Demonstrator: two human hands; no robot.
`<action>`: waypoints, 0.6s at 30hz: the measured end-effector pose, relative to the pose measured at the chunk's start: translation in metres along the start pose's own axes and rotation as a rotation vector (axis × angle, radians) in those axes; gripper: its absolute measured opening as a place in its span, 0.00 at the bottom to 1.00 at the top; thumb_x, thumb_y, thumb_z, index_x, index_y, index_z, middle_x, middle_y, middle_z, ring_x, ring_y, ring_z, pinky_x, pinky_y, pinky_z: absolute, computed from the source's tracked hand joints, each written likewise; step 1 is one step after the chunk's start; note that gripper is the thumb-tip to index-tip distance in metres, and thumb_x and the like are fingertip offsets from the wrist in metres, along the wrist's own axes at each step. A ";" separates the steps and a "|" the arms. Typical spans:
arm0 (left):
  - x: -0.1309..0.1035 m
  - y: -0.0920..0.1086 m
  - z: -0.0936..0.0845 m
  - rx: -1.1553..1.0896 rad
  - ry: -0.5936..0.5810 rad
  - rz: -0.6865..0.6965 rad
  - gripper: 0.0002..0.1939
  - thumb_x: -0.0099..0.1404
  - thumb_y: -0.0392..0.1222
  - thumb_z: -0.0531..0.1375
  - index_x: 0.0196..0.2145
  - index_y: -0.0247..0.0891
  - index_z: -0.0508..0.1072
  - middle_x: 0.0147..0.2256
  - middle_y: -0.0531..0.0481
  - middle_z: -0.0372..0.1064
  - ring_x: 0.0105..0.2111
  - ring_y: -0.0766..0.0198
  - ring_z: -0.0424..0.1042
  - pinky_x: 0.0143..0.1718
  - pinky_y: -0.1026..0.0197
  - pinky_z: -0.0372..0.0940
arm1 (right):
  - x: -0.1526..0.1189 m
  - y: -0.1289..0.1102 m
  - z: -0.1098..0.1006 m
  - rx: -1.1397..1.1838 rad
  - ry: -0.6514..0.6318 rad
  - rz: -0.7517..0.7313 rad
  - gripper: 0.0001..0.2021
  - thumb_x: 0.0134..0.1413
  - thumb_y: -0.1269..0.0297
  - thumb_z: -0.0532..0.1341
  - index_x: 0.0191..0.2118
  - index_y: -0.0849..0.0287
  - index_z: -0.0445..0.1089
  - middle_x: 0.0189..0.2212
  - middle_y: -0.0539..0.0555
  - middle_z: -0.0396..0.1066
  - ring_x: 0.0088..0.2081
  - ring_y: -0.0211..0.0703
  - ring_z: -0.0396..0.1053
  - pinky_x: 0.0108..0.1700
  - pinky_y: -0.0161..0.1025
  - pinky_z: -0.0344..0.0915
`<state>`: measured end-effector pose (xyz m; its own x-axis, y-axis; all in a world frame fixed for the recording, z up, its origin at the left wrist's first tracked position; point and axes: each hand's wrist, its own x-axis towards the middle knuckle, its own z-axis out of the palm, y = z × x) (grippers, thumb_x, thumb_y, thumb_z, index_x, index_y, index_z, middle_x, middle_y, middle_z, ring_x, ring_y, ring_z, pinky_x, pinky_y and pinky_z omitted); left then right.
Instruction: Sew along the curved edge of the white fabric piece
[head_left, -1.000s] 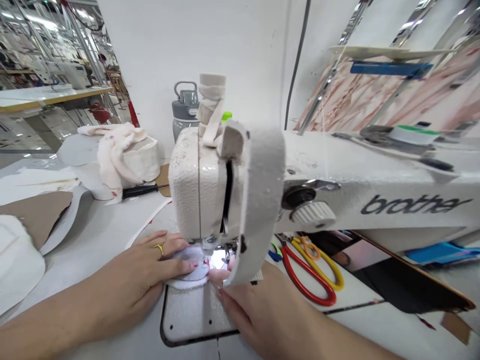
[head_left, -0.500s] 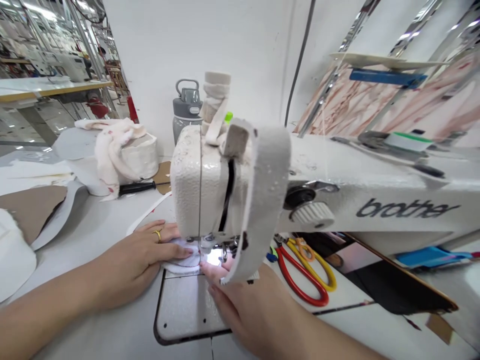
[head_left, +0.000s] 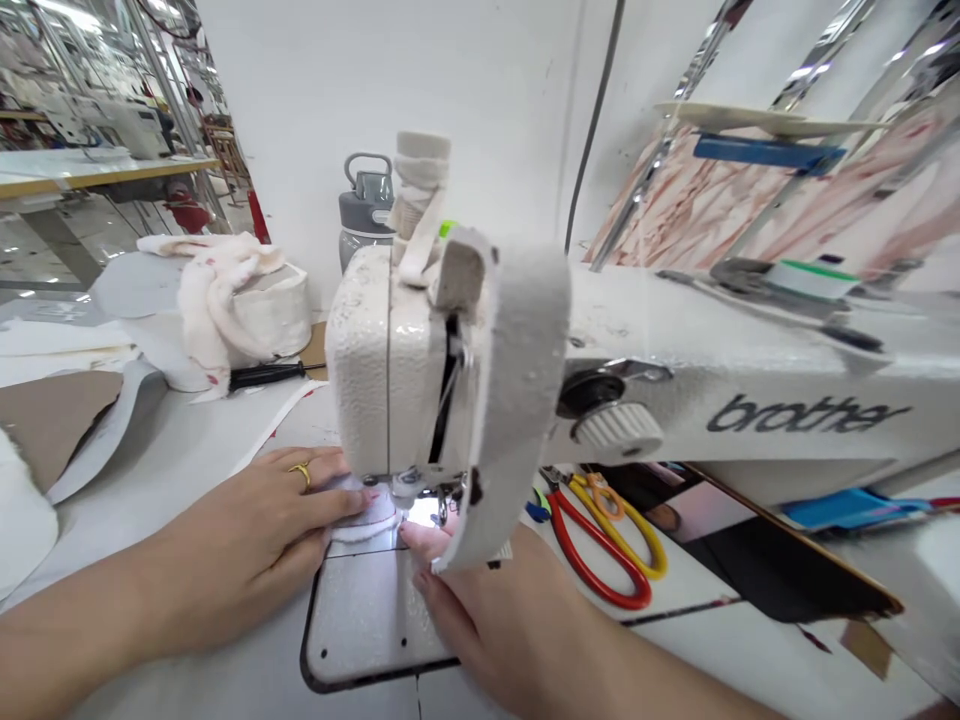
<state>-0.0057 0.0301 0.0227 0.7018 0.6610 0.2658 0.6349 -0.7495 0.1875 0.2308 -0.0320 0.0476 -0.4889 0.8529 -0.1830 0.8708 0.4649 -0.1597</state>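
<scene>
While fabric lies under outstretched left fingers, whether right fingers grip it is unclear.

Off-white on sewing machine, with dark-grey "brother" lettering. White, faintly violet, on fabric piece, with thin reddish line curving near edge. Gold on ring. Bright red and yellow on scissor handles. Grey on water bottle. Black on screwdriver handle. Cream with small reddish spots on draped cloth. Taupe on flat sheet. Blush pink with rust-red streaks on background fabric. Pale grey on counter.
</scene>
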 end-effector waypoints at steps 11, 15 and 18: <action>-0.016 0.012 -0.011 0.172 -0.037 0.133 0.17 0.70 0.48 0.54 0.53 0.52 0.75 0.41 0.49 0.77 0.36 0.53 0.75 0.32 0.55 0.71 | -0.005 0.002 0.000 0.066 0.063 -0.036 0.17 0.68 0.61 0.51 0.54 0.54 0.73 0.41 0.59 0.76 0.41 0.54 0.74 0.43 0.48 0.69; -0.019 0.019 -0.009 0.197 -0.057 0.087 0.17 0.69 0.49 0.54 0.52 0.49 0.76 0.39 0.46 0.77 0.34 0.52 0.75 0.34 0.52 0.72 | -0.004 0.002 0.004 0.003 0.058 -0.019 0.18 0.69 0.61 0.49 0.54 0.53 0.73 0.41 0.60 0.76 0.41 0.56 0.74 0.42 0.49 0.68; -0.020 0.027 -0.007 0.199 -0.032 0.057 0.18 0.69 0.53 0.56 0.52 0.48 0.76 0.39 0.46 0.76 0.34 0.52 0.75 0.31 0.54 0.71 | -0.004 0.000 0.003 0.007 0.016 -0.019 0.18 0.70 0.61 0.48 0.45 0.56 0.76 0.41 0.61 0.76 0.42 0.55 0.74 0.41 0.47 0.68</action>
<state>-0.0051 -0.0035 0.0289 0.7464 0.6206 0.2403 0.6427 -0.7659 -0.0187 0.2327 -0.0360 0.0457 -0.5047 0.8474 -0.1648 0.8609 0.4796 -0.1701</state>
